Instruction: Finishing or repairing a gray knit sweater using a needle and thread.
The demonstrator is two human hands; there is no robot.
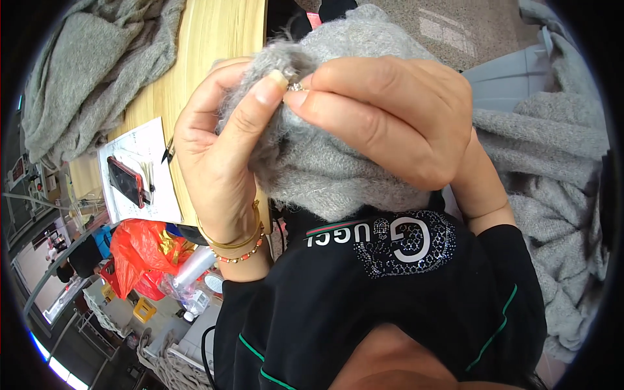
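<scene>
A fuzzy grey knit garment (331, 179) is bunched up in front of my chest. My left hand (221, 140) is closed on a fold of it, the thumb pressing on top near the edge. Beside that thumb tip, a small shiny, bead-like piece (296, 86) sits against the knit. My right hand (403, 120) is closed in a pinch, thumb and forefinger meeting right at this piece. Whether the fingertips also hold a needle or thread is too small to make out. The other right fingers are curled and partly hidden.
More grey knitwear (104, 71) lies on the wooden table (221, 32) at the far left. A phone (125, 181) rests on paper (156, 146) beside a pen (168, 151). Red plastic bags (140, 250) are at the left. Grey knit pieces (552, 175) drape over a grey-blue bin (507, 81) at the right.
</scene>
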